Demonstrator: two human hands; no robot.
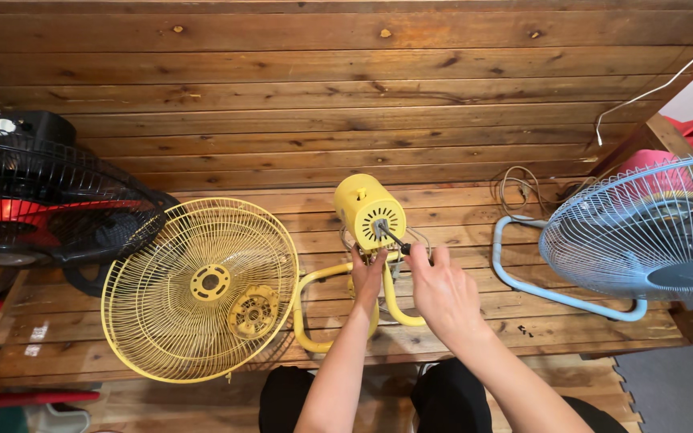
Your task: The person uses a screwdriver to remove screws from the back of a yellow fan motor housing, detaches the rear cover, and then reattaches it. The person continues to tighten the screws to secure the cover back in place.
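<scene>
A yellow fan motor housing (362,205) stands on its bent yellow tube stand (314,305) at the middle of a wooden bench, its metal shaft (385,232) pointing toward me. My left hand (366,273) grips the stand just under the motor. My right hand (441,290) holds a thin dark tool (399,242) whose tip sits at the motor's front, beside the shaft. Two yellow wire grilles (202,285) lie stacked to the left, apart from both hands.
A black and red fan (34,200) lies at the far left, overlapping the grilles' edge. A light blue fan (651,228) on a blue tube stand (523,277) stands at the right, with a coiled cord (519,188) behind. Wooden plank wall behind; my dark-clothed knees below.
</scene>
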